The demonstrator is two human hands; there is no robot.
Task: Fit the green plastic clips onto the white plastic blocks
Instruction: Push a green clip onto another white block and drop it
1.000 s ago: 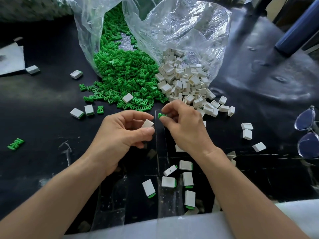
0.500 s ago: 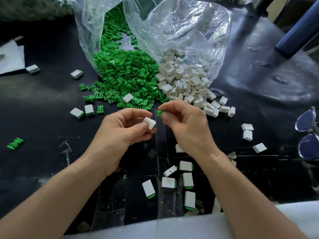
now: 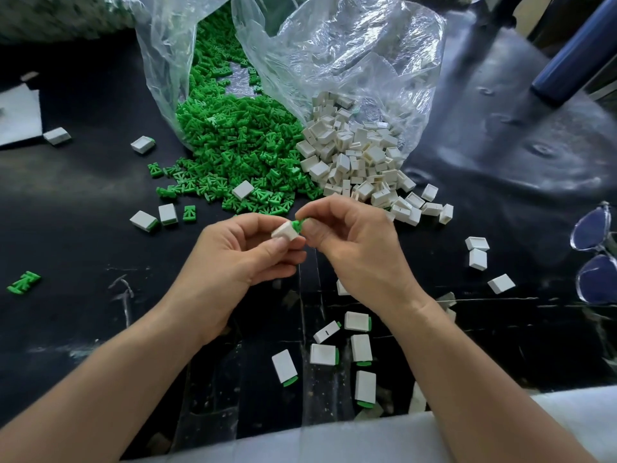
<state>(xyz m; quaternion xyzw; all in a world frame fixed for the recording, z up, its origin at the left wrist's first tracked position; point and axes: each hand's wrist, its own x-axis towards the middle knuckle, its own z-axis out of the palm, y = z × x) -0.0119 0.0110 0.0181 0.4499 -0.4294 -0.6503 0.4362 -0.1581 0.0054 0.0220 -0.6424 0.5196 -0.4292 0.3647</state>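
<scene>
Above the table [image 3: 83, 188], the left hand [image 3: 233, 262] pinches one block [image 3: 284, 231] between thumb and fingers. The right hand [image 3: 354, 248] pinches one clip [image 3: 296, 224], which touches one end of the block. Insertion is judged just begun. Next move: align the clip square, then press until seated. Count: six finished blocks [image 3: 323, 354] lie near the forearms, three bare blocks [image 3: 477, 259] to the right, one stray clip [image 3: 23, 282] far left. Both the clip heap [image 3: 233, 145] and the block heap [image 3: 354, 155] hold too many to count.

Green clip [image 3: 296, 224] touching white block [image 3: 284, 232]
</scene>
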